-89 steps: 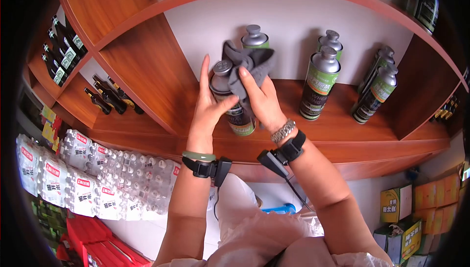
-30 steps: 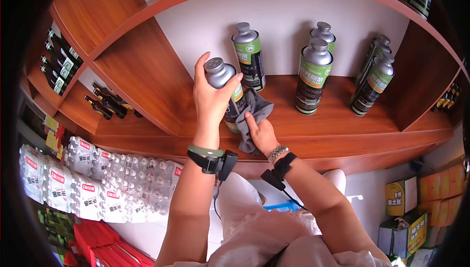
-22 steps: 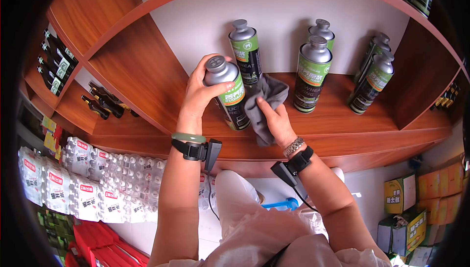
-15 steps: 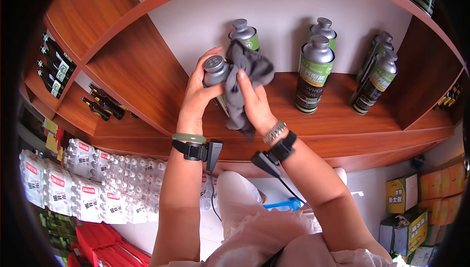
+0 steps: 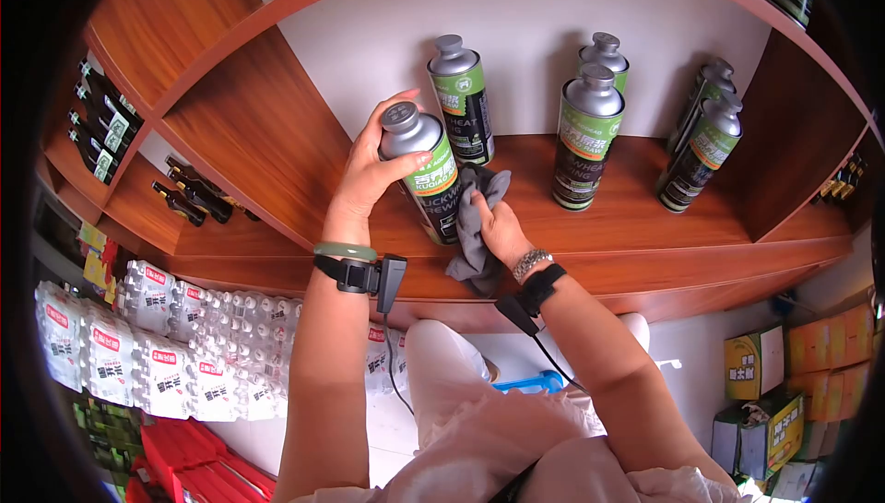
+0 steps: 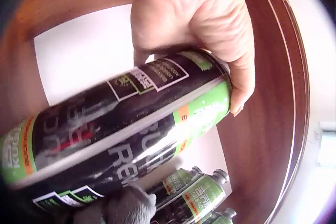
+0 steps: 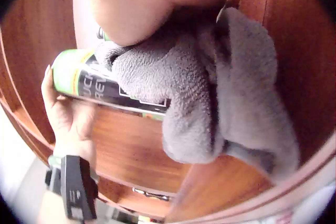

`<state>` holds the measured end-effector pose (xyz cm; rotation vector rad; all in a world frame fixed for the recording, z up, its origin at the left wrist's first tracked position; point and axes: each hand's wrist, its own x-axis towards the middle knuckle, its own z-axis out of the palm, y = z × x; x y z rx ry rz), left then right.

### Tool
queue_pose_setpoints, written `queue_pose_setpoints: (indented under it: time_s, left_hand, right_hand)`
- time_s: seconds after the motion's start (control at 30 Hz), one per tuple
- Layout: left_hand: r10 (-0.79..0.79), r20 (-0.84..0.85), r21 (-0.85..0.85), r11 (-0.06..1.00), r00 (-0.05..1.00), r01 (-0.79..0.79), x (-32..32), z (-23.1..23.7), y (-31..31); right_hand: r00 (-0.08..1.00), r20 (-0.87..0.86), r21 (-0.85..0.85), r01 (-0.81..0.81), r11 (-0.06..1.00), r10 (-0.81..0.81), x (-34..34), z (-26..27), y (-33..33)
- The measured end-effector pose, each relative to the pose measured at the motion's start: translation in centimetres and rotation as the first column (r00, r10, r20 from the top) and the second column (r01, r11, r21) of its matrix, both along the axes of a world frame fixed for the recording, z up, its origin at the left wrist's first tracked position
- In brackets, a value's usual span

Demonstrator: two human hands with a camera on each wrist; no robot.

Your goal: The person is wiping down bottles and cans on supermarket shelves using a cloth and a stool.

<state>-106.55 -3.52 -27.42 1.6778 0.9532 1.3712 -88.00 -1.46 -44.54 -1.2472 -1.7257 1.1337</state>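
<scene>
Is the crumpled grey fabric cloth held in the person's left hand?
No, the left hand grips the silver-topped, green-and-black cylindrical can, while the right hand holds the grey cloth.

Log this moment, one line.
left hand: grips Kuqiao can near top | right hand: holds gray cloth against can's lower side | shelf: other cans upright

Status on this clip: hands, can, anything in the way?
Left hand gripping can near its top. Right hand holding gray cloth at the can's lower side. Second can close behind; no obstruction seen.
</scene>
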Motion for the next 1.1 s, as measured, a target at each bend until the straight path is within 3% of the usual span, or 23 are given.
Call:
queue_pose_setpoints:
  time_s: [0.03,0.1,0.17,0.23,0.3,0.33,0.4,0.47,0.6,0.7,0.73,0.87,0.93,1.03,1.1]
  left_hand:
    - [0.020,-0.044,-0.007,1.000,0.999,-0.020,-0.3,0.2,-0.3]
    - [0.059,-0.132,-0.022,0.998,0.989,-0.062,-0.7,0.2,-0.8]
    - [0.163,-0.106,0.097,0.983,0.981,-0.153,0.0,0.0,-1.3]
    - [0.237,-0.010,0.133,0.963,0.972,-0.233,2.2,-0.1,-2.1]
    - [0.558,-0.166,0.228,0.824,0.813,-0.519,4.7,-0.8,-2.4]
    - [0.667,-0.139,0.356,0.724,0.732,-0.591,5.1,-1.8,-1.6]
    - [0.618,-0.100,0.290,0.768,0.780,-0.571,5.0,-1.5,-1.2]
    - [0.514,-0.069,0.184,0.849,0.855,-0.496,4.5,-0.9,-1.4]
    - [0.120,-0.027,0.239,0.965,0.992,-0.111,2.9,-0.8,-1.2]
    - [0.073,-0.065,0.253,0.966,0.995,-0.054,2.7,-0.4,-0.8]
    - [0.032,-0.037,0.212,0.977,0.999,-0.024,2.6,-0.6,-0.5]
    - [0.020,-0.018,0.212,0.977,1.000,-0.016,2.3,-0.8,0.2]
    - [0.036,-0.043,0.232,0.972,0.998,-0.025,2.3,-0.7,0.5]
    - [0.035,-0.025,0.231,0.973,0.999,-0.028,2.6,-0.8,0.6]
    - [0.034,-0.013,0.225,0.974,0.999,-0.030,2.7,-0.7,0.5]
  right_hand:
    - [0.997,0.075,0.017,-0.024,1.000,0.023,0.4,0.5,-0.5]
    - [0.999,0.022,0.153,0.040,0.987,-0.044,0.9,1.0,-2.7]
    - [0.999,0.007,0.353,0.034,0.935,-0.039,1.4,0.3,-3.9]
    - [0.997,0.037,0.373,0.050,0.926,-0.069,1.5,-0.1,-4.4]
    - [0.994,0.052,0.380,0.066,0.923,-0.092,1.3,-0.2,-4.5]
    - [0.997,0.028,0.316,0.057,0.947,-0.070,1.3,0.0,-4.5]
    - [0.999,-0.021,0.183,0.042,0.982,-0.039,1.7,0.8,-4.5]
    - [0.964,-0.262,0.131,0.075,0.989,-0.038,1.9,1.1,-4.1]
    - [0.812,-0.580,0.076,-0.034,0.997,0.072,1.5,4.9,-2.8]
    - [0.673,-0.734,0.089,-0.046,0.995,0.096,0.5,10.7,-2.5]
    - [0.655,-0.748,0.145,0.002,0.989,0.108,0.1,11.8,-1.8]
    - [0.730,-0.670,0.085,-0.106,0.991,0.136,-0.1,14.5,-0.1]
    - [0.893,-0.426,0.325,0.003,0.946,0.143,-0.6,10.1,2.3]
    - [0.845,-0.522,0.303,0.054,0.951,0.118,-1.6,5.6,3.4]
    - [0.914,-0.388,0.364,0.031,0.931,0.121,-1.2,0.7,3.6]
